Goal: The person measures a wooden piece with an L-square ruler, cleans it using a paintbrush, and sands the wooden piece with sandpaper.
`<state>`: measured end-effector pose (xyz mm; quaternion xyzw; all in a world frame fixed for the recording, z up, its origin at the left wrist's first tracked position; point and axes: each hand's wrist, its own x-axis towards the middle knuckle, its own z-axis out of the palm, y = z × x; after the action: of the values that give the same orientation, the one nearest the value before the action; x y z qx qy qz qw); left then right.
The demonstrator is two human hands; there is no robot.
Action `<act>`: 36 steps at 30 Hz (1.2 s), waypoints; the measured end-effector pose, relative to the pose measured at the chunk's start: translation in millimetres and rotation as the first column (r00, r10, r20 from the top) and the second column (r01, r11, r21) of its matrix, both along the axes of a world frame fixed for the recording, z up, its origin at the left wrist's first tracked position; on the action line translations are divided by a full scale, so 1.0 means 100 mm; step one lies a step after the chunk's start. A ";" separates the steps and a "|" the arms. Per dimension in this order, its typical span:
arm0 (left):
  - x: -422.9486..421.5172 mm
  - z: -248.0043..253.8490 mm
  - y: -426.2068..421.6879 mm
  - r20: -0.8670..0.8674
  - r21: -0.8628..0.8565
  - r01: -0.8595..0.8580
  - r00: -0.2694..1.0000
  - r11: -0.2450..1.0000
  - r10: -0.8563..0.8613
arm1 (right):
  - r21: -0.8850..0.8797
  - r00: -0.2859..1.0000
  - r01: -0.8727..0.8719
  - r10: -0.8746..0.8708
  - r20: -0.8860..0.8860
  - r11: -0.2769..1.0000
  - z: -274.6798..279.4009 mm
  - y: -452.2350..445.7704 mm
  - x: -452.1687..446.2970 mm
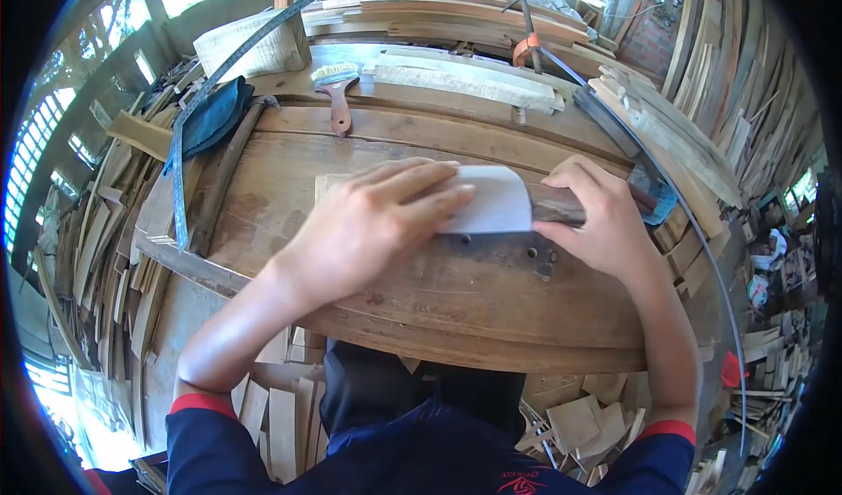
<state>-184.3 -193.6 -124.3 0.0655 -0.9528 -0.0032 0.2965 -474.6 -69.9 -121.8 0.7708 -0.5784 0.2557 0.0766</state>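
My left hand (377, 206) lies over a smooth white sheet-like piece (495, 199) with a rounded right end, its fingers pressed together on it. Whether that piece is paper or a blade I cannot tell. From its right end sticks out a dark brown wooden piece (557, 206), pinched between the thumb and fingers of my right hand (601, 214). A pale wood edge (325, 185) shows just left of my left hand; the rest of it is hidden. Both hands are above the wooden workbench (421, 306).
Behind my hands, a paintbrush (338, 105) and a pale wood strip (465, 85) lie on the bench. At the left are a wooden stick (224, 184), a blue cloth (213, 113) and a long metal strip (180, 175). An orange clamp (526, 49) stands at the back. Wood scraps surround the bench.
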 end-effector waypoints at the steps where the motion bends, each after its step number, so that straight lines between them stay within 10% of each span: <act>1: 0.05 0.01 -0.02 0.015 0.035 -0.034 0.999 0.999 0.034 | -0.050 0.998 0.019 -0.022 -0.053 0.999 -0.01 0.01 0.03; 16: -0.25 -0.16 0.19 0.182 -0.088 -0.166 0.967 0.982 0.179 | 0.267 0.923 -0.105 -0.006 0.384 0.958 0.11 0.01 0.06; 36: 0.51 -0.19 0.01 0.055 -0.064 -0.217 0.974 0.974 0.220 | 0.292 0.961 -0.073 -0.011 0.277 0.954 0.09 0.01 0.06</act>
<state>-133.7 -192.5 -143.7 0.1614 -0.9482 0.0591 0.2672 -468.2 -68.7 -113.0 0.7396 -0.6030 0.2710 -0.1262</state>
